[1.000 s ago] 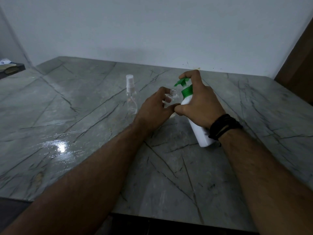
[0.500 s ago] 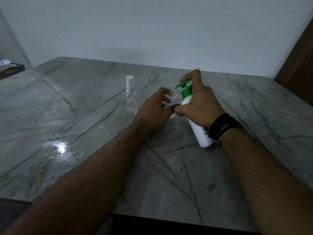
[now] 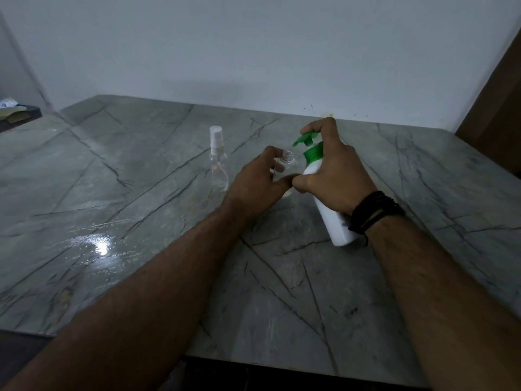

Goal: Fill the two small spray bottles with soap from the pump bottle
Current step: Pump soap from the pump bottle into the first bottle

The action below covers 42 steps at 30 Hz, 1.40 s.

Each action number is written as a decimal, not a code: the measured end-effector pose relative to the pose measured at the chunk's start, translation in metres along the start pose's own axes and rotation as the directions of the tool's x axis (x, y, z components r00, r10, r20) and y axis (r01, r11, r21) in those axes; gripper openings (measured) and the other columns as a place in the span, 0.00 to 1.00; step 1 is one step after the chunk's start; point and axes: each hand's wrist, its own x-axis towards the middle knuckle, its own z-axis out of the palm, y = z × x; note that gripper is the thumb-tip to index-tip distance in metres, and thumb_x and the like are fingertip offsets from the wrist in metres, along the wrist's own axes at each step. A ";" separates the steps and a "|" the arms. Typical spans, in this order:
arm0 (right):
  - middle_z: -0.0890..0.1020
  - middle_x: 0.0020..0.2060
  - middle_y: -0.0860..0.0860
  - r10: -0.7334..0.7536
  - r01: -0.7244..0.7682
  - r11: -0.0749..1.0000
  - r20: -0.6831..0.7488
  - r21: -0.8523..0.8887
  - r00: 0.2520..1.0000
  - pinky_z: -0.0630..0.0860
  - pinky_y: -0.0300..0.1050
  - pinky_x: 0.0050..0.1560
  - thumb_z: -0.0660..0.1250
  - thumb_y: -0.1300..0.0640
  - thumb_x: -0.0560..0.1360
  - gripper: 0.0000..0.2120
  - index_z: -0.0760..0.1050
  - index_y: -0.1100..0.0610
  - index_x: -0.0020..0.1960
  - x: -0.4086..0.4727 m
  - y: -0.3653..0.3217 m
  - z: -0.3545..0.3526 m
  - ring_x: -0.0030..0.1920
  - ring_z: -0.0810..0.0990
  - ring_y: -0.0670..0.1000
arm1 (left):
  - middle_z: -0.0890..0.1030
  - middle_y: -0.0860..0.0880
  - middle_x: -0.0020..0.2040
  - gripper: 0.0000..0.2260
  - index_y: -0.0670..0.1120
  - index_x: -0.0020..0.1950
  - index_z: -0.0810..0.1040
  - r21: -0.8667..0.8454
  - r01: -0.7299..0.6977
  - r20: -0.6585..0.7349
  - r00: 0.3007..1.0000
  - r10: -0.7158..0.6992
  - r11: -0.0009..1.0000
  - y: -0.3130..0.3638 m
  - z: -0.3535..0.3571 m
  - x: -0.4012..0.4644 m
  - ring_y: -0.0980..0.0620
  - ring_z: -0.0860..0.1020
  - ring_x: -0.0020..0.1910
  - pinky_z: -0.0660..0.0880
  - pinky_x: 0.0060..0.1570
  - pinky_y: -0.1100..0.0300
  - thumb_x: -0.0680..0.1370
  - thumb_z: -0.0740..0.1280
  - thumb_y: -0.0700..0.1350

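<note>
Fingers of the right hand (image 3: 335,176) wrap the white pump bottle (image 3: 329,213), which leans left on the grey marble table (image 3: 141,221), with the forefinger resting on its green pump head (image 3: 306,138). Just left, the left hand (image 3: 256,184) curls around the uncapped clear spray bottle (image 3: 287,162), whose open neck sits below the spout. Farther left stands the second spray bottle (image 3: 217,159), capped and upright, apart from both hands.
</note>
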 end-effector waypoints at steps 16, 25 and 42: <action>0.80 0.49 0.49 0.006 -0.005 1.000 0.022 -0.010 1.000 0.82 0.50 0.44 0.76 0.57 0.59 0.36 0.64 0.46 0.62 0.000 -0.002 0.001 0.42 0.81 0.49 | 0.79 0.50 0.56 0.21 0.51 0.63 0.71 0.000 0.008 0.002 1.000 -0.008 1.000 -0.001 0.001 0.001 0.51 0.79 0.51 0.81 0.47 0.50 0.74 0.71 0.55; 0.81 0.48 0.49 0.002 -0.001 1.000 0.025 -0.022 1.000 0.82 0.50 0.44 0.75 0.57 0.60 0.36 0.64 0.46 0.64 -0.001 -0.002 0.001 0.41 0.81 0.50 | 0.79 0.50 0.56 0.20 0.51 0.63 0.71 -0.001 0.004 -0.004 1.000 -0.004 1.000 -0.002 0.001 0.001 0.51 0.79 0.51 0.80 0.49 0.50 0.74 0.71 0.55; 0.80 0.48 0.48 0.011 -0.011 1.000 0.029 -0.008 1.000 0.82 0.52 0.44 0.76 0.58 0.60 0.34 0.64 0.48 0.62 0.001 -0.002 0.001 0.42 0.81 0.50 | 0.79 0.50 0.57 0.21 0.51 0.64 0.70 0.003 0.002 0.003 1.000 -0.002 1.000 -0.002 0.000 0.001 0.52 0.78 0.51 0.81 0.45 0.50 0.74 0.71 0.56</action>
